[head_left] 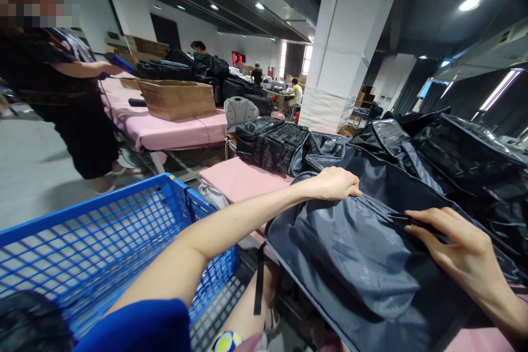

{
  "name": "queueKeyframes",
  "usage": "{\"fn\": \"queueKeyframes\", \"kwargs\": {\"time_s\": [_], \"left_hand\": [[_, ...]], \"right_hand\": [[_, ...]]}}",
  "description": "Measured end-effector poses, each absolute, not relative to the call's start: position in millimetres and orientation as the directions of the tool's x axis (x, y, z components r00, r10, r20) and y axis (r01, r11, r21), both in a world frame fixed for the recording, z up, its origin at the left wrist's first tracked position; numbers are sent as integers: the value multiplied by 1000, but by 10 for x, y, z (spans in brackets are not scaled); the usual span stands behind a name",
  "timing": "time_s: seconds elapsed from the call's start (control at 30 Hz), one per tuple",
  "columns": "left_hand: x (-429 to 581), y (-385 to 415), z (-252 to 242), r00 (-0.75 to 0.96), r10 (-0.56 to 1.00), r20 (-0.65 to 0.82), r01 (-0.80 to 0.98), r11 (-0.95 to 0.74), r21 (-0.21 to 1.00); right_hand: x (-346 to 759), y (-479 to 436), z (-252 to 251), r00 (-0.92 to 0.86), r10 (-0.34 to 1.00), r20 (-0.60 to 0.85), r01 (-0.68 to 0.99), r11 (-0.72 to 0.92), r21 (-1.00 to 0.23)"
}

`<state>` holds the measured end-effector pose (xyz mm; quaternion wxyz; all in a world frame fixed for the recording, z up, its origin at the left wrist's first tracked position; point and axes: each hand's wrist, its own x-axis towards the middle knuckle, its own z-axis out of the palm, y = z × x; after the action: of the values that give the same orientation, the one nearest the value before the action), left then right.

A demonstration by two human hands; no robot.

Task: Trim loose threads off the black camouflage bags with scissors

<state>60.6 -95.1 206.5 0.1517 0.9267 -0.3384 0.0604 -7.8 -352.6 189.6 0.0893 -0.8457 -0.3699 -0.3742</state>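
Left to right: a co-worker in black [78, 115] stands at the far pink table [173, 132], which carries a cardboard box [177, 99]. A blue mesh crate [94, 242] sits in the near foreground. The left hand [334, 183], fingers curled narrow, pinches the upper edge of the dark grey bag [355, 253] lying on the near pink table [239, 176]. The right hand [457, 239], half open, presses on the bag's top, fingertips on a black strip. Black bags [466, 159] are piled behind.
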Motion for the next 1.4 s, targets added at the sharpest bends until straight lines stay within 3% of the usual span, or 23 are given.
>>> {"fn": "queueKeyframes", "kwargs": {"time_s": [0.07, 0.17, 0.23, 0.4, 0.5, 0.63, 0.7, 0.73, 0.9, 0.97, 1.1, 1.17, 1.2, 1.3, 1.33, 1.37, 1.4], "left_hand": [[596, -953, 2069, 771, -599, 216, -636, -734, 237], [583, -958, 2074, 776, -592, 218, -631, -739, 235], [578, -957, 2074, 774, -594, 219, -633, -737, 237], [575, -953, 2073, 773, -595, 220, -634, -737, 234], [565, -952, 2061, 768, -596, 233, -639, -735, 226], [549, -949, 2023, 743, -602, 292, -663, -723, 197], [547, -947, 2006, 737, -603, 305, -668, -719, 192], [548, -947, 2001, 735, -604, 308, -670, -717, 193], [554, -946, 1995, 733, -604, 312, -673, -709, 208], [552, -945, 1997, 738, -601, 308, -669, -712, 214], [545, -942, 1995, 727, -608, 319, -680, -703, 211], [543, -944, 1992, 721, -612, 326, -685, -699, 203], [544, -946, 1989, 719, -612, 328, -686, -700, 198], [551, -953, 1963, 718, -607, 341, -683, -710, 173], [555, -954, 1947, 712, -607, 352, -686, -709, 164], [558, -953, 1927, 705, -605, 371, -689, -708, 156], [556, -952, 1904, 693, -600, 399, -695, -703, 149]], "right_hand": [[-76, -3513, 1895, 443, 549, 709, 673, -726, 141], [-100, -3472, 1896, 371, 611, 699, 532, -757, 379], [-119, -3454, 1901, 346, 646, 680, 475, -746, 467], [-129, -3443, 1904, 360, 645, 674, 460, -752, 472], [-85, -3426, 1867, 436, 595, 675, 545, -772, 329], [-13, -3414, 1830, 620, 467, 631, 670, -734, -115], [-13, -3425, 1849, 637, 419, 648, 657, -735, -170], [-26, -3433, 1864, 615, 414, 671, 644, -755, -124], [-123, -3436, 1914, 439, 568, 696, 499, -798, 337], [-135, -3426, 1906, 420, 605, 676, 475, -782, 404], [-101, -3416, 1878, 421, 626, 656, 480, -768, 425], [-73, -3415, 1869, 470, 583, 662, 517, -790, 329], [-61, -3415, 1869, 517, 544, 661, 557, -800, 223], [-49, -3427, 1885, 708, 399, 583, 625, -738, -254], [-56, -3438, 1895, 743, 363, 563, 616, -701, -361], [-70, -3454, 1904, 748, 339, 571, 613, -683, -397], [-91, -3473, 1912, 722, 324, 611, 617, -701, -358]]}}
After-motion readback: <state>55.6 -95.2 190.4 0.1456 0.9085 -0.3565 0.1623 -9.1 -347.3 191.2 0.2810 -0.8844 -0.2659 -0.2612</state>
